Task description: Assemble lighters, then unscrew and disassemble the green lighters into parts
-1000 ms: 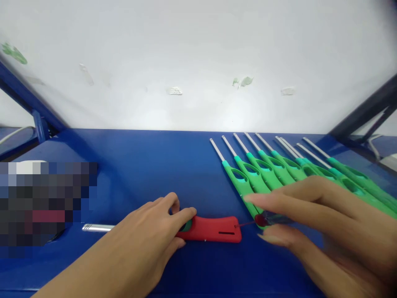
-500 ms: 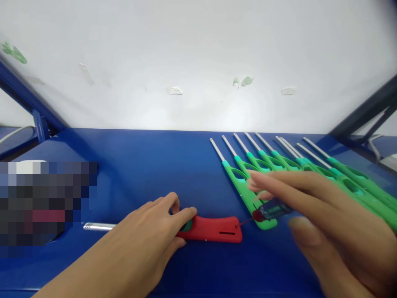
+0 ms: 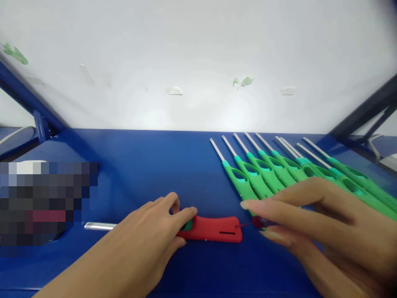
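A red long-necked gas lighter [image 3: 214,229] lies flat on the blue table, metal barrel to the left and handle end to the right. My left hand [image 3: 155,231] grips its middle from above and covers the trigger area. My right hand [image 3: 319,223] is closed, thumb and fingers around a small thin-shafted tool [image 3: 258,222] with a red collar; it resembles a screwdriver, its handle mostly hidden by the fingers. The tool's thin red shaft reaches the small hole at the lighter's handle end. Behind this hand, several green long-necked lighters [image 3: 245,188] lie side by side.
The blue table [image 3: 149,165] meets a white wall [image 3: 198,54] at the back. At left sits a pixelated dark object [image 3: 46,198]. Blue metal frame bars [image 3: 41,124] slant up on both sides.
My right hand has shifted lower, its fingers now covering the tool's dark handle and closing near the red collar. The left hand and the red lighter stay put.
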